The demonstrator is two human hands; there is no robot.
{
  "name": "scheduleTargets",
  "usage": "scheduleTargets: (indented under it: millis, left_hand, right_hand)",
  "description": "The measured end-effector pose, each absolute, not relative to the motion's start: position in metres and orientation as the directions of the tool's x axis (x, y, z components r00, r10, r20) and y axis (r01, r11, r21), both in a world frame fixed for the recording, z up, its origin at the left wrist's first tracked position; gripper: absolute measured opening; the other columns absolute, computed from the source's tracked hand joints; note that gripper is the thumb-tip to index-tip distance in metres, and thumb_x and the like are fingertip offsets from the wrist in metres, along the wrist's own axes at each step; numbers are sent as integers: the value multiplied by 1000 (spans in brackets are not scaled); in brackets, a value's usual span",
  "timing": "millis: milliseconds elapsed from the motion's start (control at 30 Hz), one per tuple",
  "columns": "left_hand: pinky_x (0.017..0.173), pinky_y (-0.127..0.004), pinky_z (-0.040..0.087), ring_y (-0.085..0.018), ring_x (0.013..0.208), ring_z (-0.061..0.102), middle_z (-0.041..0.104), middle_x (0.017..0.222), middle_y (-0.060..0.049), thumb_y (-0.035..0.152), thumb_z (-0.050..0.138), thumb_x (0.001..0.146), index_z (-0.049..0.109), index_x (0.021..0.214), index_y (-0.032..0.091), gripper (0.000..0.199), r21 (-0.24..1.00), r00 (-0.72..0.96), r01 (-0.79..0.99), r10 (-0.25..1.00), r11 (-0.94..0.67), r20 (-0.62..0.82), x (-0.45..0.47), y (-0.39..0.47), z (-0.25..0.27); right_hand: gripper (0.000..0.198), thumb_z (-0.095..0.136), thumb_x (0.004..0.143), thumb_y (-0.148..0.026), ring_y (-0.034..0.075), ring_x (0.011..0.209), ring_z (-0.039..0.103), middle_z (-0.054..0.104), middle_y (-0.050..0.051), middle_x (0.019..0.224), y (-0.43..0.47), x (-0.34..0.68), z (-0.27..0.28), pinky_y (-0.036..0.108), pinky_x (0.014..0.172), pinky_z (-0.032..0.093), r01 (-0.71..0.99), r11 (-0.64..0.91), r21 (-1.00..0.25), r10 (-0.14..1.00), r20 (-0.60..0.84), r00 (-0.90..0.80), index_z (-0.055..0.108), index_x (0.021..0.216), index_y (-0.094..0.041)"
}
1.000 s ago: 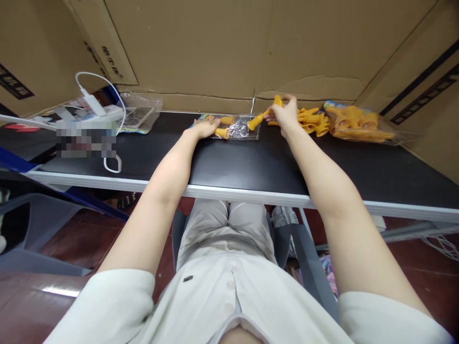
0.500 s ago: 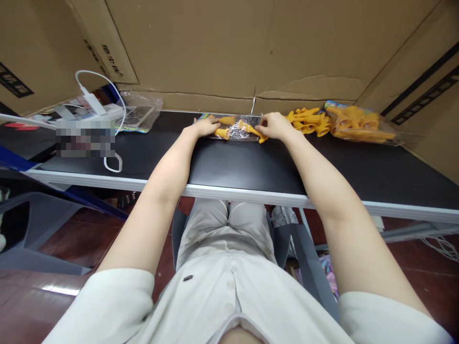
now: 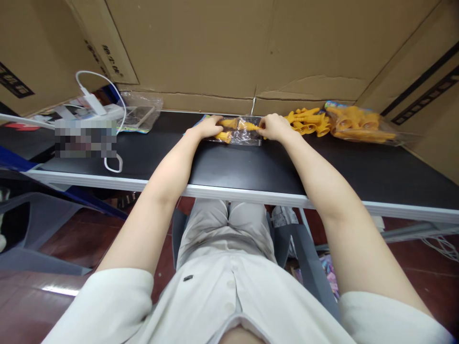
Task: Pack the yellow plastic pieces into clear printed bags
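Observation:
A clear plastic bag (image 3: 245,139) with yellow flared plastic pieces inside lies near the back of the black table. My left hand (image 3: 209,127) is closed on the bag's left end, where a blue printed part shows. At the bag's right end, my right hand (image 3: 274,126) pinches a yellow plastic piece (image 3: 249,125) that points leftward into the bag; the hand covers its right end. One yellow flared piece (image 3: 224,137) sits close to my left fingers. Just right of my right hand is a pile of loose yellow pieces (image 3: 310,122).
A filled bag of yellow pieces (image 3: 358,124) lies at the right. On the left are a flat bagged item (image 3: 141,116), a white charger (image 3: 93,103) with its cable, and a blurred-out object (image 3: 85,138). Cardboard walls (image 3: 193,48) enclose the back and sides; a metal edge (image 3: 244,192) runs along the front.
The yellow piece at my right hand now lies straighter and further left in the bag. The bag's left end has shifted slightly left and nearer under my left hand.

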State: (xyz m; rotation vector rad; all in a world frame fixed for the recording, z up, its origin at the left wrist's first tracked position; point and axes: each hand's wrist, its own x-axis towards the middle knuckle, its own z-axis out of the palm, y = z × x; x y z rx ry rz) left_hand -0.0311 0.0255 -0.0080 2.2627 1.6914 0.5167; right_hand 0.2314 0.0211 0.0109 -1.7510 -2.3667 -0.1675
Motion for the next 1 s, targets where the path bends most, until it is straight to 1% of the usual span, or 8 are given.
scheduleTargets:
  millis: [133, 233, 333, 433, 567, 800, 900, 1000]
  left_hand:
    - [133, -36, 33, -35, 159, 47, 48, 173, -17, 24, 55, 75, 53, 164, 7, 91, 445, 277, 843, 953, -302, 122, -32, 32, -12]
    - [132, -39, 36, -35, 156, 50, 58, 164, -20, 26, 52, 77, 65, 153, 6, 80, 424, 281, 849, 949, -316, 144, -31, 40, -16]
    - [127, -42, 41, -36, 146, 57, 68, 150, -19, 26, 50, 78, 77, 135, 11, 65, 426, 278, 845, 946, -322, 165, -31, 46, -20]
    - [125, -40, 43, -35, 143, 59, 71, 145, -17, 24, 50, 79, 80, 128, 14, 59, 440, 253, 842, 949, -312, 187, -32, 49, -23]
    - [123, -36, 44, -34, 141, 62, 72, 144, -18, 23, 50, 79, 81, 127, 10, 59, 433, 257, 844, 947, -317, 193, -32, 46, -20]
    - [116, -40, 51, -36, 127, 71, 80, 132, -16, 20, 50, 80, 85, 118, 10, 53, 479, 246, 825, 954, -299, 171, -31, 35, -13]
    - [122, -38, 46, -34, 138, 65, 75, 143, -18, 18, 46, 88, 81, 125, 8, 53, 482, 216, 828, 957, -286, 196, -29, 35, -15]
    - [129, -39, 38, -34, 151, 55, 65, 154, -24, 17, 41, 96, 73, 138, 1, 55, 482, 62, 858, 967, -179, 248, -26, 34, -16]
  right_hand:
    - [28, 71, 96, -23, 44, 125, 71, 77, 21, 121, 22, 233, 10, 57, 108, 56, 964, 261, -56, 937, 255, -239, 83, 118, -11]
    - [27, 74, 94, -25, 44, 127, 69, 77, 20, 120, 27, 236, 6, 59, 111, 54, 959, 264, -99, 933, 279, -228, 83, 116, -12]
    - [24, 79, 92, -26, 45, 132, 66, 76, 18, 119, 34, 239, 2, 62, 117, 49, 944, 284, -166, 927, 299, -227, 84, 111, -13]
    - [22, 83, 89, -24, 47, 137, 62, 75, 19, 119, 39, 240, -1, 65, 121, 44, 931, 289, -225, 930, 298, -216, 83, 108, -13]
    - [22, 85, 87, -21, 49, 138, 61, 75, 20, 118, 42, 239, -4, 69, 121, 42, 919, 297, -258, 928, 305, -214, 82, 107, -11]
    - [20, 83, 90, -27, 49, 136, 62, 76, 20, 120, 34, 232, -3, 68, 119, 44, 917, 335, -215, 915, 307, -262, 83, 106, -15]
    - [21, 77, 95, -28, 48, 132, 65, 76, 20, 120, 25, 225, 0, 65, 115, 48, 937, 312, -158, 923, 285, -259, 83, 110, -14]
    - [25, 69, 98, -27, 45, 126, 67, 76, 20, 121, 18, 220, 2, 61, 108, 53, 952, 298, -71, 923, 276, -268, 82, 115, -15]
